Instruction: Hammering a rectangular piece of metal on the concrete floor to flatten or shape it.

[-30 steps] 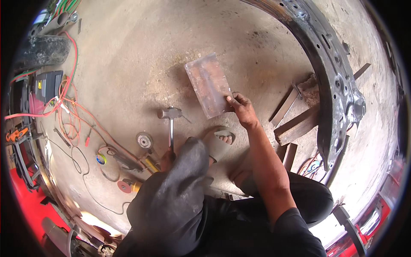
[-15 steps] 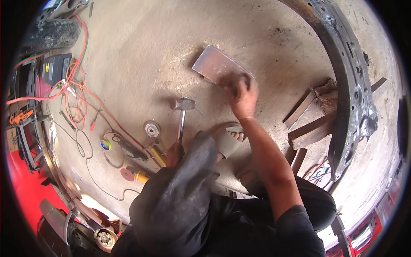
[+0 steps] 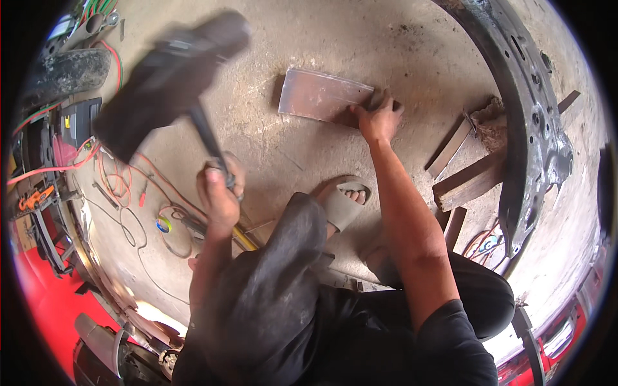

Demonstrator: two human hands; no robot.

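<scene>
My left hand (image 3: 220, 186) is closed around the handle of a sledgehammer (image 3: 170, 77), whose dark head is raised high and looks large and motion-blurred. On the concrete floor ahead of me lies a rectangular reddish-brown metal piece (image 3: 318, 98) with a pale edge along its far side. My right hand (image 3: 381, 121) grips its right end, thumb on the near side and fingers on the far side. The fingertips are partly hidden there. The hammer head and the metal piece are well apart.
A long black perforated metal beam (image 3: 531, 116) curves along the right, with wooden blocks (image 3: 473, 183) beside it. Red hoses and cords (image 3: 116, 174) tangle at the left, near a roll of tape (image 3: 163, 224). My sandalled foot (image 3: 347, 202) is close below the metal piece.
My left hand has lifted the hammer off the floor, up toward the camera. The metal piece has turned slightly and shifted left, and my right hand has moved to its right end.
</scene>
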